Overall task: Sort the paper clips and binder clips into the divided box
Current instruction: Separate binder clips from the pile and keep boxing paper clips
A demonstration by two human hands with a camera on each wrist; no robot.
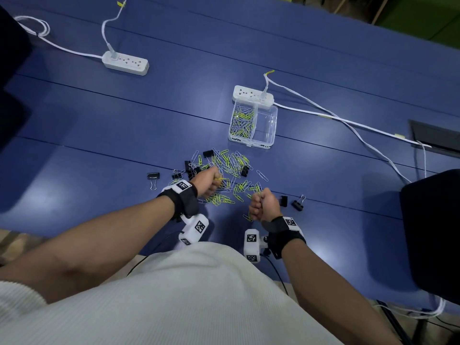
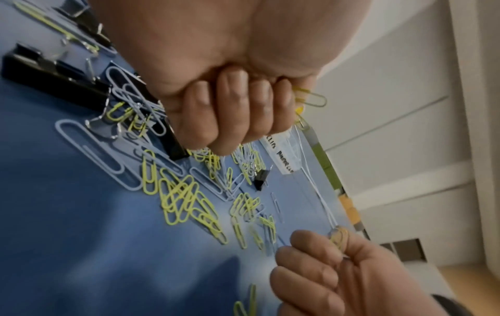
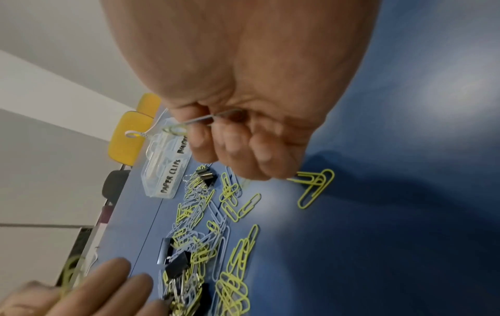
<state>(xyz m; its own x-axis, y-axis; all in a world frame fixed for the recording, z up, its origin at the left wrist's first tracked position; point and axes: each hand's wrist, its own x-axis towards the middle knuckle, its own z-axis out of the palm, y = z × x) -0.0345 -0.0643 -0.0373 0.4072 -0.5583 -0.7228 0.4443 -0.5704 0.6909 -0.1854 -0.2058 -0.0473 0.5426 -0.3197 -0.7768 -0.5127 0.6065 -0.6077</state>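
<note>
A loose heap of yellow and pale blue paper clips point(image 1: 227, 168) with black binder clips point(image 1: 208, 153) mixed in lies on the blue table. Behind it stands the clear divided box point(image 1: 252, 125); its left compartment holds paper clips, its right one looks empty. My left hand point(image 1: 207, 181) is a fist over the heap's left side and grips yellow paper clips point(image 2: 311, 98). My right hand point(image 1: 261, 204) is fisted at the heap's near right edge, pinching paper clips point(image 3: 175, 129) too. The box labels point(image 3: 170, 180) read PAPER CLIPS and a partly hidden word.
Two white power strips point(image 1: 125, 63) point(image 1: 252, 94) with cables point(image 1: 348, 123) lie behind the box. Stray binder clips sit at the left point(image 1: 153, 176) and right point(image 1: 297, 204) of the heap. A dark object point(image 1: 430, 225) stands at the right table edge.
</note>
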